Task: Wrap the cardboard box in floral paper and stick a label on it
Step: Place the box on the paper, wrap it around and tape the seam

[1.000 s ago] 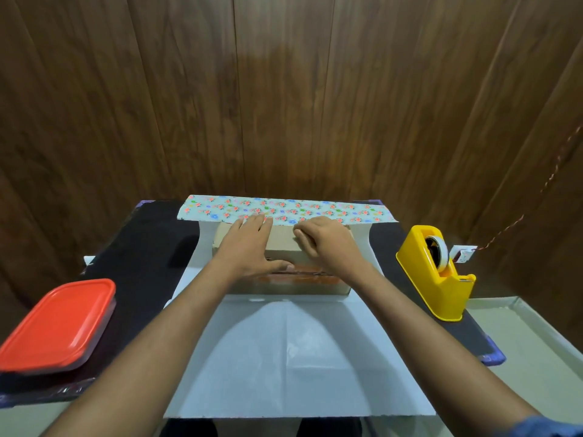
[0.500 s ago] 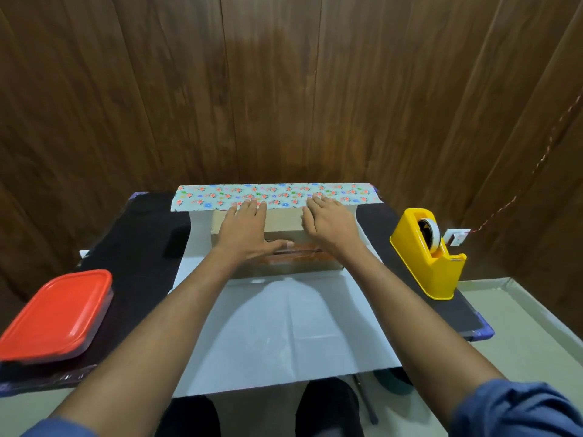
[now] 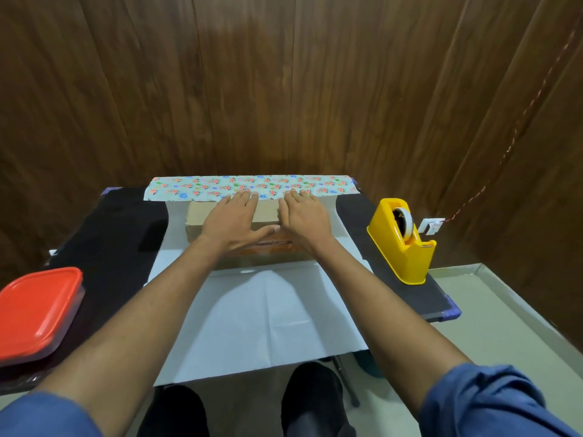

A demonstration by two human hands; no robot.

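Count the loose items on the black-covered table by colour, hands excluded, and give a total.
Red: 1, the red-lidded plastic container
Yellow: 1, the yellow tape dispenser
Brown: 1, the brown cardboard box
Floral and white: 1, the sheet of floral wrapping paper
Total: 4

Cardboard box (image 3: 202, 220) sits mid-tabletop (image 3: 104, 241) on the wrapping paper (image 3: 262, 313), paper's far edge (image 3: 252, 187) folded up behind it. Left hand (image 3: 232, 223) and right hand (image 3: 303, 220) lie flat side by side on the box. Lidded container (image 3: 38, 310) at near left, tape dispenser (image 3: 402, 244) right of the box.
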